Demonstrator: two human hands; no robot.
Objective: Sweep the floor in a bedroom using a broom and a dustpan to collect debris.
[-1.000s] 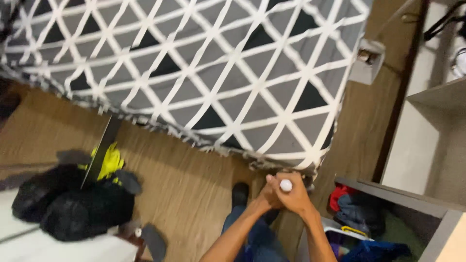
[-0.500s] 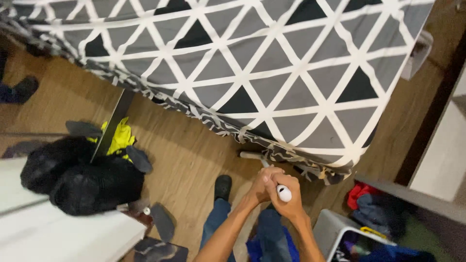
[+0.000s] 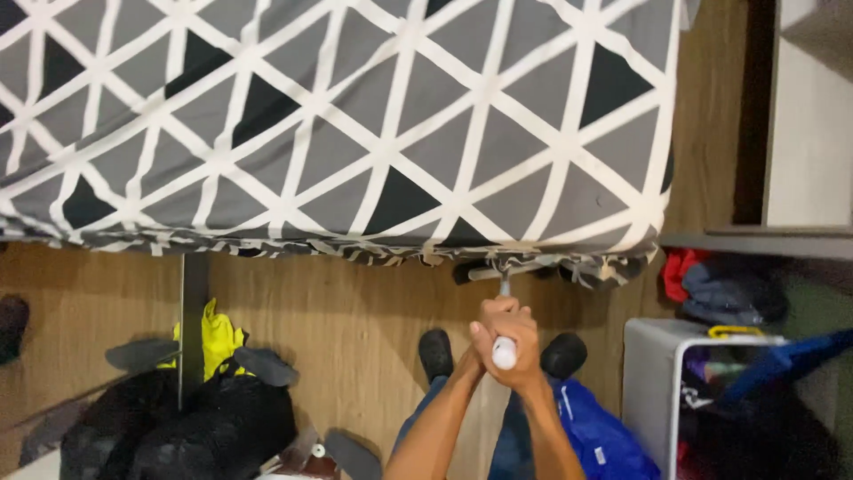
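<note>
A thin grey handle (image 3: 504, 313) with a white rounded end stands low in the frame, a little right of centre; its far end runs up toward the hem of the bed cover, where a dark head (image 3: 484, 269) lies on the floor, half hidden under the fringe; both hands wrap the handle near its white tip, the left hand (image 3: 487, 342) and the right hand (image 3: 524, 348) pressed against each other, fingers curled tight round the shaft and packed together, none spread. Below them two forearms come up from the bottom edge; beneath are blue trousers and two dark shoes (image 3: 435, 352) on the wooden floor (image 3: 346, 311). The upper half of the frame is filled by a bed (image 3: 355, 124) under a cover of grey, black and white triangles. At lower left lie black bags (image 3: 178, 427) and a yellow cloth (image 3: 218, 336); at lower right stands a white bin (image 3: 653, 391) beside a blue bag (image 3: 600, 431), with red and grey clothes (image 3: 711, 284) above it.
</note>
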